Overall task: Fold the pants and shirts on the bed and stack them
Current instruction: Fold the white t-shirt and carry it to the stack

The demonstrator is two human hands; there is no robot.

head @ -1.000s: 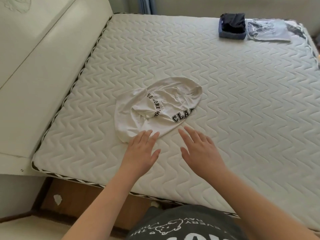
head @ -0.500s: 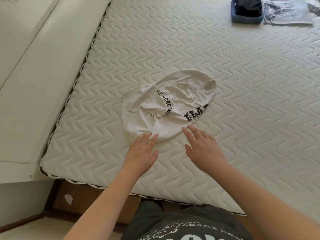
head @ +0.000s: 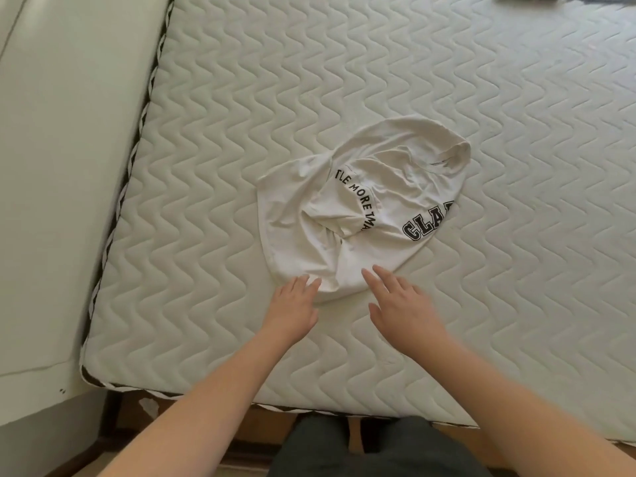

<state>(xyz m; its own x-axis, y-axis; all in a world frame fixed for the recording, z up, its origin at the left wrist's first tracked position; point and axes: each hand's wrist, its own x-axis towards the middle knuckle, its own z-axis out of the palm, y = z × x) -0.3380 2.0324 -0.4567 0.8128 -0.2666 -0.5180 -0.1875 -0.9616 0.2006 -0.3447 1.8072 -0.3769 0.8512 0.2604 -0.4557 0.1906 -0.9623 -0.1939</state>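
White shirt (head: 361,208) lies crumpled mid-mattress (head: 516,132), nearer the near edge; left hand (head: 292,308) flat and open, fingertips touching the shirt's near hem; right hand (head: 402,304) open too, fingers spread over the hem, probably just touching, holding nothing; step: starting on this shirt, still unfolded; next needs pinching the hem and spreading the cloth flat before any fold.

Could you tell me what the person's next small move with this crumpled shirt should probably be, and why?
Probably close both hands on the near edge of the white shirt and pull it open flat. It lies bunched in a rounded heap on the mattress, its lettering bent by creases, so it cannot be folded yet. The left hand and right hand are open, fingertips at that edge, gripping nothing.
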